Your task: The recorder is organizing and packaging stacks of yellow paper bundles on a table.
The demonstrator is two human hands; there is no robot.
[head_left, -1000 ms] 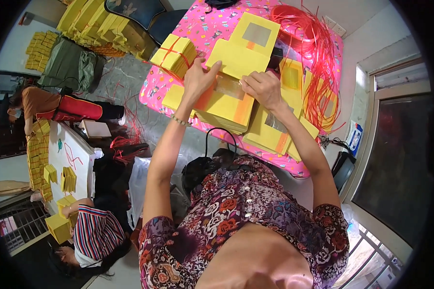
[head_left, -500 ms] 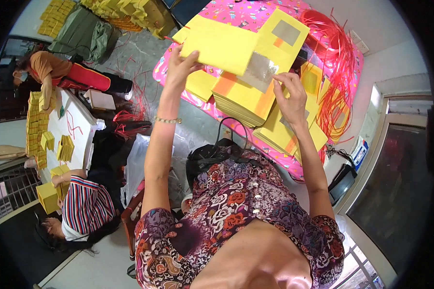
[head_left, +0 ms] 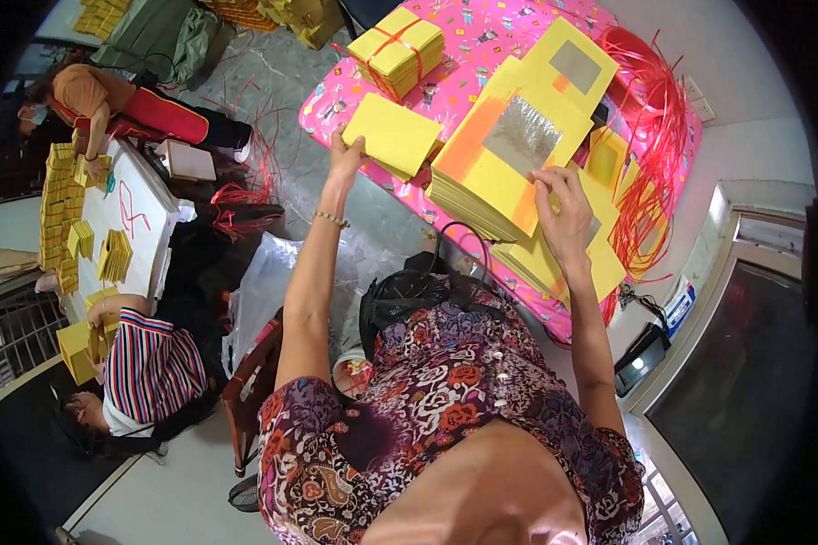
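Observation:
My left hand [head_left: 346,156] grips the near left edge of a plain yellow folded joss paper [head_left: 393,130], its thumb on top. This paper lies over a small pile at the table's near left part. Beside it rises a thick stack of yellow joss paper [head_left: 482,195] with an orange band and a silver foil square [head_left: 523,132] on top. My right hand [head_left: 565,218] pinches the right edge of the top sheet with thumb and forefinger. Farther back stands a yellow bundle [head_left: 395,50] tied crosswise with red ribbon.
The table wears a pink patterned cover [head_left: 482,36]. Loose red ribbon [head_left: 641,82] hangs over its right side. To the left, two people work at a white table [head_left: 141,222] with yellow bundles. A black bag [head_left: 400,300] rests by my lap; a brown wooden chair [head_left: 250,391] stands near.
My left hand has lowered the yellow paper from above the stack to the pile on the left, uncovering the tied bundle. My right hand has moved slightly down, and its fingers have closed at the sheet's edge.

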